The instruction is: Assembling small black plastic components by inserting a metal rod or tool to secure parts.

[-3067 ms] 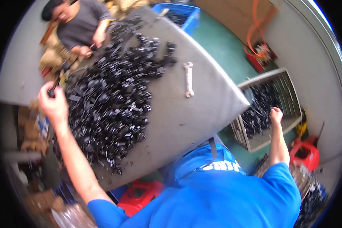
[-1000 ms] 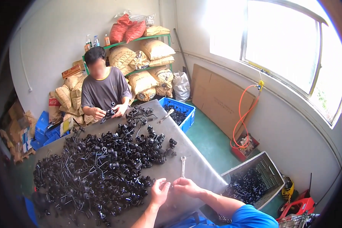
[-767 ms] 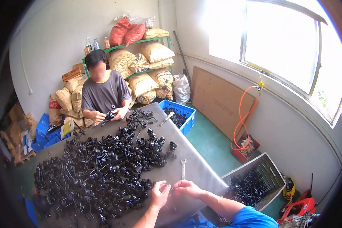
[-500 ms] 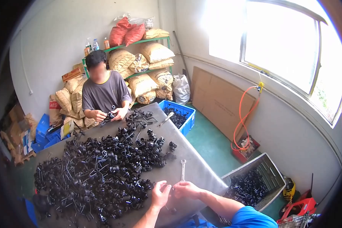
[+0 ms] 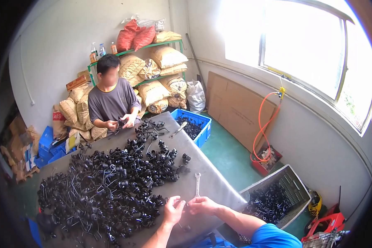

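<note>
My left hand (image 5: 173,211) is held over the near part of the grey table, its fingers curled in and close to the thumb. Just to its right, my right hand (image 5: 203,205) has its fingers pinched together. The fingertips almost meet, and whatever small thing is between them is too blurred to make out. An open-ended wrench (image 5: 197,185) points away from me just beyond my right hand; its near end is hidden there, and whether I touch it is unclear. Left of my hands lies a large heap of black parts with bent metal rods (image 5: 107,182).
Across the table (image 5: 211,182) a co-worker (image 5: 113,99) handles a black part. A blue crate (image 5: 206,132) and a grey crate (image 5: 306,198), both with black parts, stand on the right. Behind are stacked sacks (image 5: 167,58), a cardboard sheet (image 5: 239,109) and an orange hose (image 5: 260,132).
The co-worker's head and body have shifted slightly right, and the part in their hands has turned a little. My own hands stay almost in the same place beside the wrench.
</note>
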Motion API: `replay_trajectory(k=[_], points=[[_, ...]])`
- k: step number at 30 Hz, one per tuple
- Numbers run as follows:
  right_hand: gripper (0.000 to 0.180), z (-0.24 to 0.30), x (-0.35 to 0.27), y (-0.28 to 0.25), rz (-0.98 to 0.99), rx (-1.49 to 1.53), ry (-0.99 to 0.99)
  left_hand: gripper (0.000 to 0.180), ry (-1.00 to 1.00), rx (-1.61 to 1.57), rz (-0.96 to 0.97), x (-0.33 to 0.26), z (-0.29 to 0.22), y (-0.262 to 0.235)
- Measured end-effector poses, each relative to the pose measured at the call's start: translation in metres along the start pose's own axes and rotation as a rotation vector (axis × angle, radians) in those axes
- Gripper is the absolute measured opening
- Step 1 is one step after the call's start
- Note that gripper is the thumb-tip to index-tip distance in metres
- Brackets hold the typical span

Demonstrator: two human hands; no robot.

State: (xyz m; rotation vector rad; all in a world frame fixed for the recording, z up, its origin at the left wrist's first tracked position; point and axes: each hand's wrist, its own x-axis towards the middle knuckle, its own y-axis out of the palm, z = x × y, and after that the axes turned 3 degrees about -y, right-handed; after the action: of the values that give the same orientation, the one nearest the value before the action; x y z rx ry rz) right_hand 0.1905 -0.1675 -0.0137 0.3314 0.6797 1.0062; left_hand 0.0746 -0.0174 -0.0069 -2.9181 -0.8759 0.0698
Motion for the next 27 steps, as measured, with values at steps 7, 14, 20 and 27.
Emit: replay_trajectory(k=[7, 14, 20, 27], points=[[0.013, 0.005, -0.002, 0.003, -0.020, -0.038, 0.041, 0.030, -0.045, 0.030, 0.035, 0.007, 0.003, -0.003], [0.013, -0.003, -0.002, -0.001, -0.060, -0.052, -0.122, 0.035, -0.130, -0.051, 0.089, 0.009, -0.003, -0.003], [0.016, -0.009, -0.006, 0.006, -0.270, -1.174, -0.563, 0.049, 0.017, 0.465, 0.065, 0.023, 0.008, 0.006], [0.031, 0.004, -0.012, 0.007, -0.259, -1.458, -0.567, 0.050, 0.172, 0.587, 0.081, 0.019, -0.020, 0.004]])
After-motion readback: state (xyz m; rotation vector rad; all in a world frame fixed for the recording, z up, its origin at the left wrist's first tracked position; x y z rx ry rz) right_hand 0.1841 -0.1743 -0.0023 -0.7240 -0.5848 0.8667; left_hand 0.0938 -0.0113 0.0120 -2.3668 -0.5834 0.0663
